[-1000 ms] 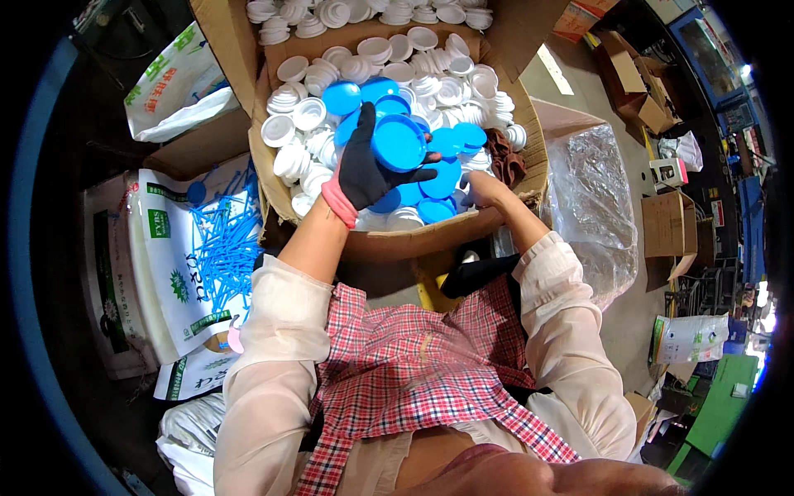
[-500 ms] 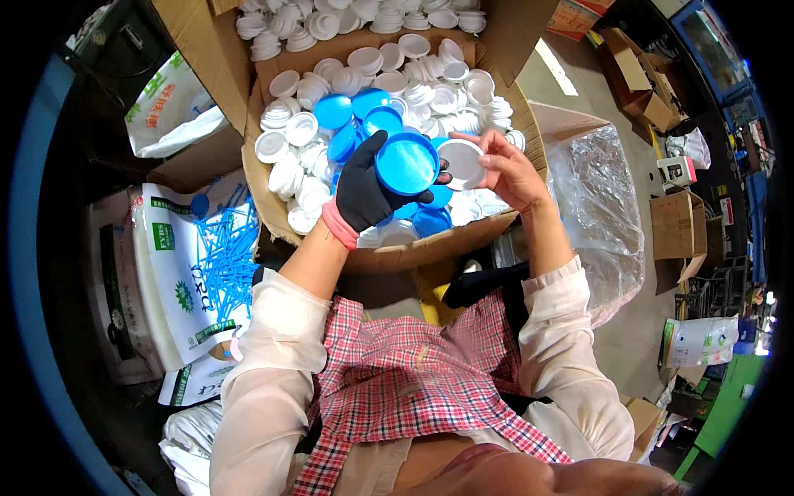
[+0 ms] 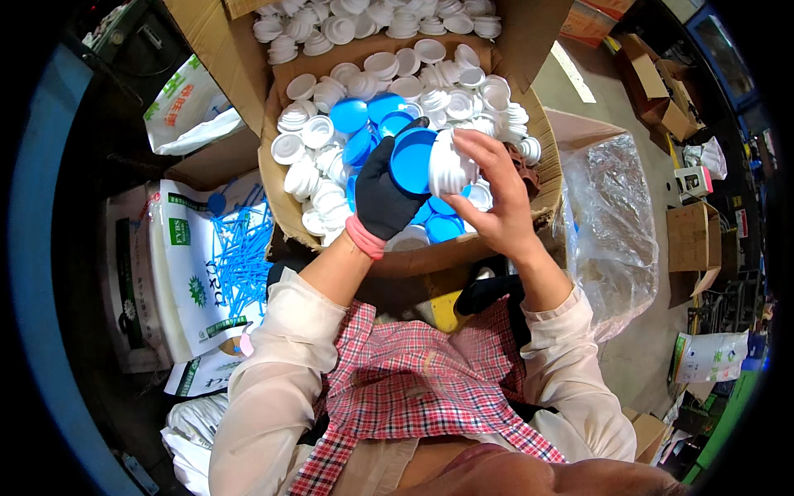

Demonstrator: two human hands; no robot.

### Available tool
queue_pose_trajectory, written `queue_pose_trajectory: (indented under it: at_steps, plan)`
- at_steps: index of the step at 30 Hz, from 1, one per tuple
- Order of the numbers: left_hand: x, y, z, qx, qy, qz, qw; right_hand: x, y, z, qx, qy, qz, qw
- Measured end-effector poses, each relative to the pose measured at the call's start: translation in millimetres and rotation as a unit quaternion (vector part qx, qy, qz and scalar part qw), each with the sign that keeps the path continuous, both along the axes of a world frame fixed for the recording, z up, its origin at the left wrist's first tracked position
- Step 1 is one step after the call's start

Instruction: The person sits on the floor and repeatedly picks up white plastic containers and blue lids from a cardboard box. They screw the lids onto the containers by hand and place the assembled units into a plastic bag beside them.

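My left hand (image 3: 382,198), in a black glove, is closed round a round blue plastic cap (image 3: 410,161) whose hollow side shows. In the bare fingers of my right hand (image 3: 506,198) is a white ribbed plastic piece (image 3: 452,167), turned side-on. It sits close against the right side of the blue cap; whether it is inside the rim cannot be seen. Both hands are above an open cardboard box (image 3: 397,263) full of white ribbed pieces (image 3: 302,178). Several blue caps (image 3: 349,116) lie among them, some hidden under my hands.
Thin blue plastic sticks (image 3: 241,248) lie on a printed white bag (image 3: 194,285) at left. A clear plastic liner (image 3: 616,215) hangs over another box at right. More white pieces (image 3: 376,14) fill the far box section. Cartons (image 3: 691,231) stand along the right side.
The white piece has turned from face-on to side-on and come up against the blue cap. My right hand has closed further round it. The whole view has shifted slightly.
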State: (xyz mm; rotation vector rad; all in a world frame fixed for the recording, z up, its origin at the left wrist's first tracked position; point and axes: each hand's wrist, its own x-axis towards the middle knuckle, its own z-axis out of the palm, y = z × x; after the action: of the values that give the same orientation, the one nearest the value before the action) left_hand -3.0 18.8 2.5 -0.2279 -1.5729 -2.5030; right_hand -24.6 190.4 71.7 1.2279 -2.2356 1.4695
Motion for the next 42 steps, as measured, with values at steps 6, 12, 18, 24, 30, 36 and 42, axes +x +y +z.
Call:
queue_pose_trajectory:
  at_steps: [6, 12, 18, 24, 30, 36, 42]
  plan:
    - [13, -4, -1, 0.059, 0.049, -0.048, 0.996, 13, -20, -6, 0.014, 0.096, -0.091, 0.991]
    - [20, -5, 22, 0.307, -0.02, -0.141, 0.941, 22, -32, -5, 0.009, 0.117, -0.11, 0.987]
    - [26, -12, 27, 0.264, 0.023, -0.131, 0.955, 26, -36, -1, 0.011, 0.121, -0.103, 0.987]
    - [28, -13, 29, 0.246, 0.036, -0.127, 0.96, 27, -37, 1, 0.01, 0.118, -0.094, 0.989]
    - [28, -10, 26, 0.179, 0.064, -0.098, 0.977, 28, -36, 1, 0.012, 0.105, -0.089, 0.99]
    - [23, -15, 41, 0.043, 0.069, -0.035, 0.996, 14, -27, 7, -0.052, -0.072, -0.028, 0.996]
    - [19, 1, 27, -0.281, 0.111, 0.061, 0.951, -12, -34, -37, -0.205, -0.278, -0.168, 0.923]
